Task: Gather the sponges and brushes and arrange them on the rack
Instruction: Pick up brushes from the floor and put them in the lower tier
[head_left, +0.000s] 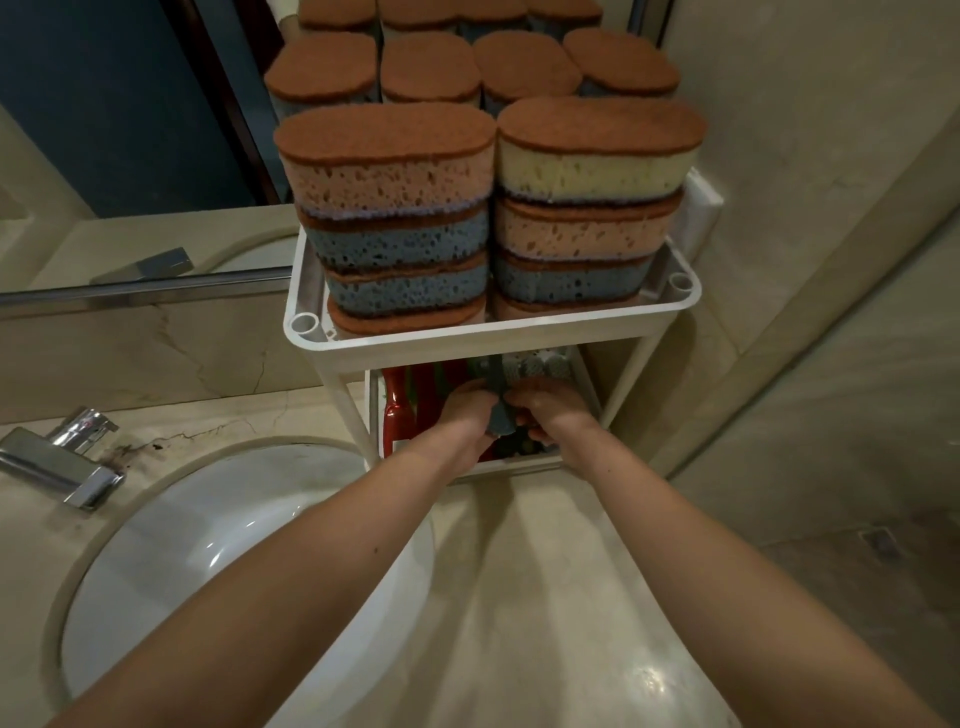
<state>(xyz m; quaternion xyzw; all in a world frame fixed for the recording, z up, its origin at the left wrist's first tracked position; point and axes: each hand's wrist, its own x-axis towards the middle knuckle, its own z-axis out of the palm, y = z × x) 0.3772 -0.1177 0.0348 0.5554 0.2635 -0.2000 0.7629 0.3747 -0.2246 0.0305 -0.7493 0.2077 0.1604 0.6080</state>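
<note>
A white two-tier rack (498, 327) stands on the counter against the mirror. Its top tier holds stacks of oval sponges (387, 218) with brown scouring tops, in pink, blue and yellow. The lower tier holds red-handled brushes (399, 402) on the left and grey bristle heads (540, 366) at the back. Both my hands reach into the lower tier. My left hand (465, 415) and my right hand (548, 410) are closed together around a dark grey brush handle (500, 415), which stands nearly upright between them.
A white sink basin (234, 545) lies at the lower left, with a chrome tap (62, 457) beside it. The mirror (130, 130) behind the rack reflects the sponges. A beige wall (831, 260) closes off the right side.
</note>
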